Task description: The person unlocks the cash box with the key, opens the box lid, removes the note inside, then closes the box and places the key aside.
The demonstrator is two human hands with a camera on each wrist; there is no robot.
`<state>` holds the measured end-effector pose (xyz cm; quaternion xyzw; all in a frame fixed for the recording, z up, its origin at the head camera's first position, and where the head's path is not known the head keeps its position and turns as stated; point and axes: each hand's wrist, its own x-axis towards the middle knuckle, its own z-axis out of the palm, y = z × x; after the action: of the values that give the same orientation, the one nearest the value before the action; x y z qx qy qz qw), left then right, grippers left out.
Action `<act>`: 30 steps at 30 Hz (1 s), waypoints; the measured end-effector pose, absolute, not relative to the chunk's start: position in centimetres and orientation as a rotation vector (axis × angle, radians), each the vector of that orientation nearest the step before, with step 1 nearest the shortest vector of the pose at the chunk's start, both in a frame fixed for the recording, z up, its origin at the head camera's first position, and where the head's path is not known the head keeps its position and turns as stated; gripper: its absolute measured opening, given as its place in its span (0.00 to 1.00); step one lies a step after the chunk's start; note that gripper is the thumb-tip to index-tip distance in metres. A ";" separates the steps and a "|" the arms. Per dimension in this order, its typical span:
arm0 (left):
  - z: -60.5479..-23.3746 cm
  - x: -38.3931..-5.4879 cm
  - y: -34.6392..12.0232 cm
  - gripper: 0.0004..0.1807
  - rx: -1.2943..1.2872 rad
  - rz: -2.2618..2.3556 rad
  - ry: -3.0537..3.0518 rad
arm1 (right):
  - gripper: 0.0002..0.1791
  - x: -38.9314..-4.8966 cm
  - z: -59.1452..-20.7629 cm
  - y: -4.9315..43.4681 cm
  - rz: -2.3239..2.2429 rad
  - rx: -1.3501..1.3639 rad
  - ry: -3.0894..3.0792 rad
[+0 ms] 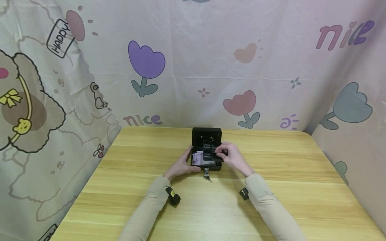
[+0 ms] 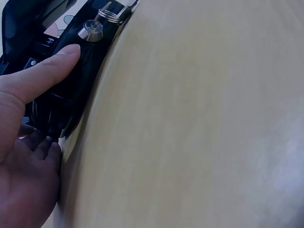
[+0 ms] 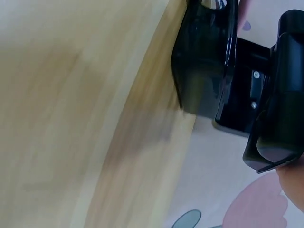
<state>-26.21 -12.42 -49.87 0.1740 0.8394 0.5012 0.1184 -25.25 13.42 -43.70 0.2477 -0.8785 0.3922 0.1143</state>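
Pale cloth (image 1: 193, 36) is hanging behind the yellow wood table (image 1: 135, 157) and on both sides. A purple flower (image 1: 146, 62) is standing on it, a pink flower (image 1: 240, 103) is sitting lower down, and a yellow bow (image 1: 10, 98) is showing far left. Light is shining on the table.

The black tray (image 1: 207, 149) hides part of the papers (image 1: 197, 160) in the box (image 1: 214, 168), and their print is too small to read. The right hand (image 1: 231, 156) covers the tray's near end; in the right wrist view the picture's edge cuts off most of that hand. The left hand's (image 1: 182, 165) fingertips are hard to make out in the left wrist view's dark shadow. The top edge crops the key ring (image 2: 110, 16) there.
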 end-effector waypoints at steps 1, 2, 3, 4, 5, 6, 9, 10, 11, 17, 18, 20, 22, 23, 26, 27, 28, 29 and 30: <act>-49.9 -26.2 -12.4 0.67 0.515 1.467 2.456 | 0.06 -25.2 -43.7 13.7 1.150 0.726 -2.578; -49.9 -26.2 -12.4 0.67 0.520 1.466 2.458 | 0.06 -25.2 -43.7 13.9 1.151 0.724 -2.582; -49.9 -26.2 -12.4 0.67 0.520 1.459 2.462 | 0.06 -25.2 -43.8 14.1 1.154 0.722 -2.584; -49.8 -26.2 -12.4 0.67 0.519 1.453 2.464 | 0.06 -25.3 -43.8 14.4 1.156 0.720 -2.585; -49.8 -26.2 -12.4 0.67 0.519 1.452 2.463 | 0.06 -25.3 -43.8 14.6 1.159 0.717 -2.586; -49.8 -26.2 -12.4 0.67 0.516 1.454 2.460 | 0.06 -25.3 -43.9 14.9 1.163 0.713 -2.588; -49.9 -26.2 -12.4 0.67 0.510 1.446 2.459 | 0.06 -25.3 -44.2 15.7 1.164 0.705 -2.583; -49.9 -26.2 -12.4 0.67 0.512 1.447 2.460 | 0.07 -25.4 -44.2 16.0 1.160 0.699 -2.585; -49.9 -26.3 -12.4 0.67 0.513 1.449 2.458 | 0.07 -25.4 -44.3 16.2 1.157 0.694 -2.585; -50.1 -26.3 -12.4 0.66 0.522 1.440 2.463 | 0.08 -25.5 -44.8 17.8 1.124 0.664 -2.597; -50.1 -26.3 -12.4 0.66 0.523 1.441 2.464 | 0.08 -25.5 -44.8 18.1 1.119 0.662 -2.599; -50.1 -26.4 -12.3 0.66 0.519 1.437 2.466 | 0.08 -25.5 -44.9 18.5 1.108 0.658 -2.607; -50.0 -26.3 -12.3 0.66 0.518 1.441 2.467 | 0.08 -25.5 -45.1 19.0 1.100 0.656 -2.612; -50.0 -26.3 -12.3 0.66 0.518 1.443 2.468 | 0.08 -25.5 -45.2 19.2 1.096 0.655 -2.612; -50.0 -26.3 -12.3 0.65 0.517 1.444 2.472 | 0.08 -25.6 -45.4 19.8 1.081 0.653 -2.608; -50.0 -26.3 -12.3 0.65 0.515 1.437 2.474 | 0.08 -25.6 -45.5 19.9 1.077 0.654 -2.603; -50.0 -26.3 -12.3 0.66 0.517 1.434 2.478 | 0.08 -25.7 -45.6 20.1 1.072 0.652 -2.599; -50.0 -26.3 -12.4 0.66 0.517 1.426 2.482 | 0.08 -25.7 -45.7 20.2 1.067 0.650 -2.597; -50.0 -26.3 -12.4 0.66 0.517 1.420 2.484 | 0.08 -25.7 -45.8 20.4 1.061 0.645 -2.598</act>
<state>-26.27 -12.38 -50.04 0.1764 0.8485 0.4851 0.1166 -25.74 20.37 -45.83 0.2222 -0.8945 0.3652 0.1305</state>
